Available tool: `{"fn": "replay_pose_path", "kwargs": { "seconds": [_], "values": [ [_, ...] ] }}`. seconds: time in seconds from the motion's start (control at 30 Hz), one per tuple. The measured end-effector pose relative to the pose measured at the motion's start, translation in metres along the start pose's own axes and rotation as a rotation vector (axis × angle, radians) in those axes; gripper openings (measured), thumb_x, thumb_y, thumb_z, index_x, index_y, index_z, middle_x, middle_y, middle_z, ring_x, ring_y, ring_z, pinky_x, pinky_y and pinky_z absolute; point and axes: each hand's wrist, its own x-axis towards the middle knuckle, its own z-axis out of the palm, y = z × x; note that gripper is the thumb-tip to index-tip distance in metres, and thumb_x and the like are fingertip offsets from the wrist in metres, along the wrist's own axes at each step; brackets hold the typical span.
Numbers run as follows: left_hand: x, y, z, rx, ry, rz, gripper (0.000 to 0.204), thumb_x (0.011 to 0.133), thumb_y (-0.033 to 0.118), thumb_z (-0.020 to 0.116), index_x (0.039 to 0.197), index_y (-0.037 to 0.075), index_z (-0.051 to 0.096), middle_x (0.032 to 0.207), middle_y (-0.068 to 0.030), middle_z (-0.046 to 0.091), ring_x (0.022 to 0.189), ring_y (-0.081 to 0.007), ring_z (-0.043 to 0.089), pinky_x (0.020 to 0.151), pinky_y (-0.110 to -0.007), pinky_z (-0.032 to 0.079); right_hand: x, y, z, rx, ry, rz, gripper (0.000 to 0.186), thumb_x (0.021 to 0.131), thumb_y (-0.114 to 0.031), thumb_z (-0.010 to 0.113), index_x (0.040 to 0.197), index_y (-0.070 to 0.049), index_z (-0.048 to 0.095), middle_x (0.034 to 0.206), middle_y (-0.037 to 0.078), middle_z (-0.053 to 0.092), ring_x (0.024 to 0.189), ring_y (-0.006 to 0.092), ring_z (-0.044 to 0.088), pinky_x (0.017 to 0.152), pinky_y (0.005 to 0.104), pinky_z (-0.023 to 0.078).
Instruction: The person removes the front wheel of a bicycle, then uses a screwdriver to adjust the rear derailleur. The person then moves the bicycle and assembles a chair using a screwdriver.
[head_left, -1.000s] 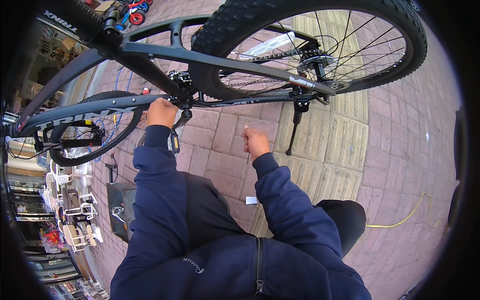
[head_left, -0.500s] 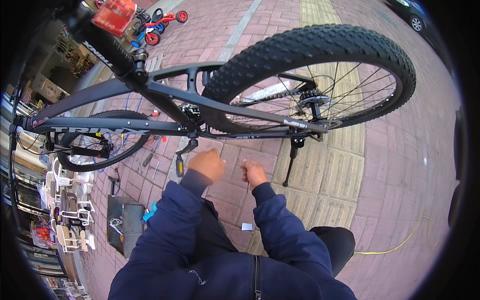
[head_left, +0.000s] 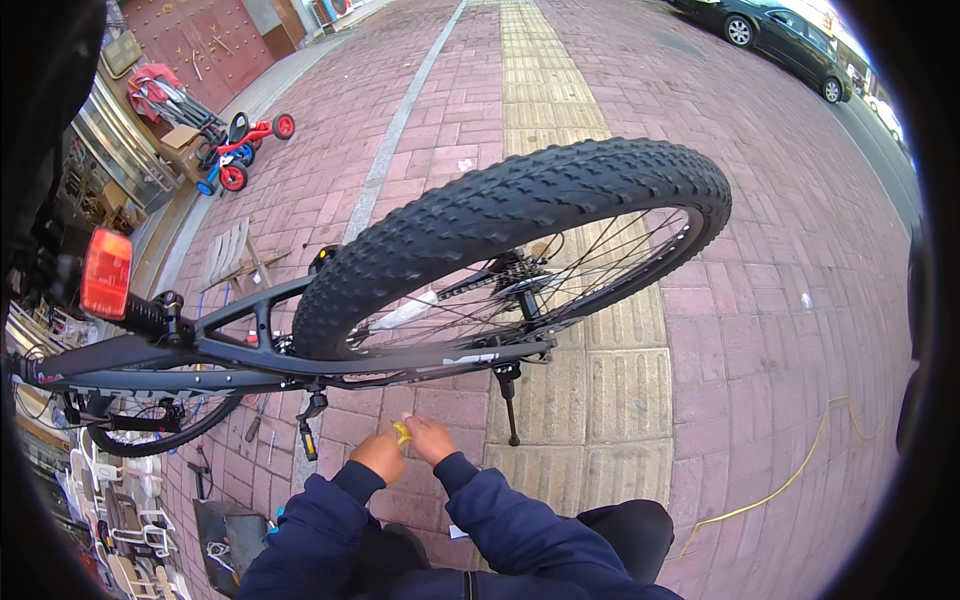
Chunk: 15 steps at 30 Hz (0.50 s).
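My left hand (head_left: 380, 457) and my right hand (head_left: 430, 440) are together in front of the bicycle, both with fingers closed. Between them shows a small bright yellow piece (head_left: 401, 432), thin and bent, pinched from both sides; its exact kind is too small to make out. Just beyond the hands stands the black bicycle, its knobby rear tyre (head_left: 520, 200) nearest to the middle of the view. The frame (head_left: 250, 380) runs off to the left. A kickstand (head_left: 510, 405) props it up right of my hands, and a pedal (head_left: 308, 440) hangs to their left.
An open grey toolbox (head_left: 230, 540) lies on the paving left of my arms, near a screwdriver (head_left: 253, 428). A small white card (head_left: 457, 532) lies by my right sleeve. Farther off are a red-and-blue tricycle (head_left: 235, 160), a yellow hose (head_left: 770, 497) and a dark car (head_left: 765, 30).
The view has tilted up and shifted, so the bicycle sits lower and further left. My hands, apart before, have come together, and the yellow piece now shows between them.
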Motion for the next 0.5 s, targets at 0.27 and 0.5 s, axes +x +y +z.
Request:
{"fn": "replay_pose_path", "kwargs": {
  "seconds": [0.27,0.5],
  "values": [
    [-0.017,0.001,0.028,0.492,-0.573,0.048,0.033,0.088,0.019,0.058,0.115,0.006,0.073,0.115,-0.0175,0.072,0.108,-0.0342,0.068,0.093,-0.045,0.053,-0.039,-0.052,-0.014,-0.075,0.168,0.309,0.051,0.092,-0.047,0.056,0.103,0.001,0.07,0.096,0.026,0.07,0.096,0.0439,0.066,0.085,0.0506,0.051],
    [-0.085,0.018,-0.005,0.386,-0.422,0.264,0.034,0.09,0.023,0.059,0.12,0.008,0.068,0.11,-0.017,0.072,0.102,-0.0319,0.069,0.092,-0.047,0.049,-0.109,-0.21,-0.086,0.132,-0.057,0.274,0.037,0.095,-0.033,0.062,0.103,0.002,0.069,0.088,0.018,0.07,0.082,0.0279,0.067,0.077,0.0356,0.052]
  ]
}}
